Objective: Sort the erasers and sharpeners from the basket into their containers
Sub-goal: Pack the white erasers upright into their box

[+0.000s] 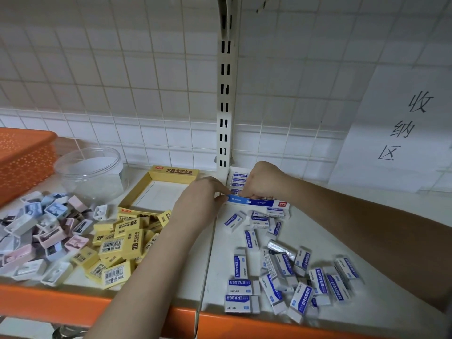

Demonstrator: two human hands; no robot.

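Wall: white square tiles [127, 77] with grey grout, dimly lit.
Upright: cream slotted shelving post [226, 106] rising from the shelf's back edge.
Shelf: white surface [325, 231] with an orange front edge [73, 302].
Notice: white paper sign [403, 128], handwritten characters, right wall.

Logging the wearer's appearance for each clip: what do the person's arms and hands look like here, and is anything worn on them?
Both forearms come in bare from the lower edge of the head view, with no sleeve reaching the visible part. The left hand and right hand are bare: no gloves, rings, watch or bracelet show. Nails are not visible from this angle.
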